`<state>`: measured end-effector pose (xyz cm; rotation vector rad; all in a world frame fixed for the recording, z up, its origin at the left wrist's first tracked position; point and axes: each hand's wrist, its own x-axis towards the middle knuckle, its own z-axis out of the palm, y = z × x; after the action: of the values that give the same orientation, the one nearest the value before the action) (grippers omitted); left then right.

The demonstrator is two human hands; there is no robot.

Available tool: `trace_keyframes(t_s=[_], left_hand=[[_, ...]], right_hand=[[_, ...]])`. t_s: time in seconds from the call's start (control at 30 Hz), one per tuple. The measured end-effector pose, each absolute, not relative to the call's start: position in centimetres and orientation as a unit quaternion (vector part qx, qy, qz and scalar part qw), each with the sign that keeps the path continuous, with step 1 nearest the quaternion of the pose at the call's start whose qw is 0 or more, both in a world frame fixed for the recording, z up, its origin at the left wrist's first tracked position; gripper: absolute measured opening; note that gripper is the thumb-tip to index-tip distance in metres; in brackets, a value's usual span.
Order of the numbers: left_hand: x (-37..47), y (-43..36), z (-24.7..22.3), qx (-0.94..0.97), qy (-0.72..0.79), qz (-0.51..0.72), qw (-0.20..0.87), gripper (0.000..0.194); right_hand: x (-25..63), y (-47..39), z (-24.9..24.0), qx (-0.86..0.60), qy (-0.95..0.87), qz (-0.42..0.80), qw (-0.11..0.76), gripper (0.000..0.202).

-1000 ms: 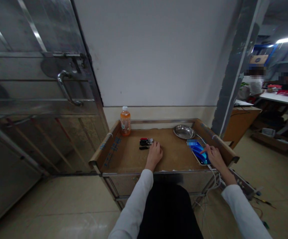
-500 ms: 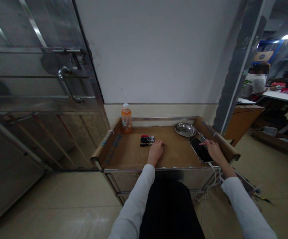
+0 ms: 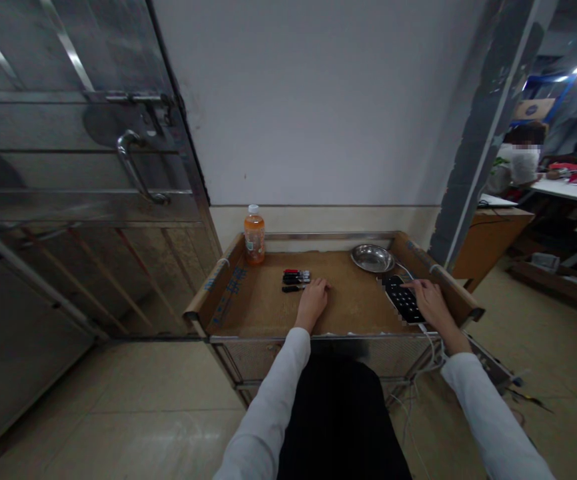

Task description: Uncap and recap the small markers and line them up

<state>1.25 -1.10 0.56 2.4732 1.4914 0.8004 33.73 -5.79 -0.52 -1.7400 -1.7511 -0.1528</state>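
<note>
My left hand (image 3: pixel 312 305) rests on the cardboard lining of the tray, its fingers laid down and partly hidden from above. Just left of it lie several pens (image 3: pixel 295 275), side by side, with black and red parts; the lowest one ends close to my fingers. My right hand (image 3: pixel 431 305) is over a phone (image 3: pixel 401 298) at the tray's right side. Its index finger is stretched out onto the screen, which shows rows of small white marks on black. A white cable (image 3: pixel 424 329) runs from the phone's lower end.
An orange drink bottle (image 3: pixel 254 237) stands at the tray's back left corner. A shiny metal bowl (image 3: pixel 372 258) sits at the back right. Rolled cardboard edges (image 3: pixel 217 283) border the tray. A metal door (image 3: pixel 83 167) is at left; a person (image 3: pixel 524 160) is far right.
The phone screen has gone from dark to rows of white marks. My right index finger stays over the screen, and my left hand is in about the same place.
</note>
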Motion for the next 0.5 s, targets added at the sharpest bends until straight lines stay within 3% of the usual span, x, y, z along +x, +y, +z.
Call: trace_keyframes(t_s=[0.23, 0.5], left_hand=[[1.2, -1.2, 0.4, 0.822, 0.497, 0.267, 0.074, 0.024], [1.2, -1.2, 0.4, 0.825, 0.496, 0.258, 0.076, 0.025]], right_hand=[[34.2, -6.3, -0.6, -0.657, -0.682, -0.107, 0.303, 0.056], [34.4, -7.8, -0.6, -0.661, -0.665, -0.063, 0.341, 0.065]])
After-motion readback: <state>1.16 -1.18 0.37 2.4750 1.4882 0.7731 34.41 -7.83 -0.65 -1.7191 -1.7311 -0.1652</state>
